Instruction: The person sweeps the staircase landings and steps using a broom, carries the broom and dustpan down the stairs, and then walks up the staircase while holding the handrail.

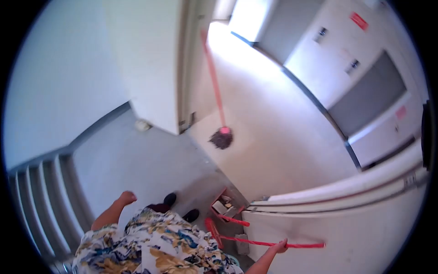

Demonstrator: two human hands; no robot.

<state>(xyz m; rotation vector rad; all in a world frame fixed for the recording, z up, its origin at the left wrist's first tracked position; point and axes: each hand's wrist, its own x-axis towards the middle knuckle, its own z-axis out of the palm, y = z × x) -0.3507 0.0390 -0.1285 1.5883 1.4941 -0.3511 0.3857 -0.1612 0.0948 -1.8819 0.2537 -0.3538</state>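
My right hand [281,246] is wrapped around the red handle of a broom [260,243], low on the right. The broom's red head [213,232] is down near the floor, close to my shoes. Just beyond it lies a red dustpan [226,205] with pale scraps and debris in it; its red handle points right. Out to the left, my left hand [127,197] hangs above the grey floor with its fingers curled in and nothing visible in them. A mop [223,137] with a red handle and dark strands leans by the doorway, apart from both hands.
Steps [43,201] lie at the left. A doorway opens onto a pale corridor floor [269,137], with grey-panelled doors [369,91] along its far wall. A whitish lump [143,125] sits by the wall corner. A grey block [242,244] stands behind the broom handle.
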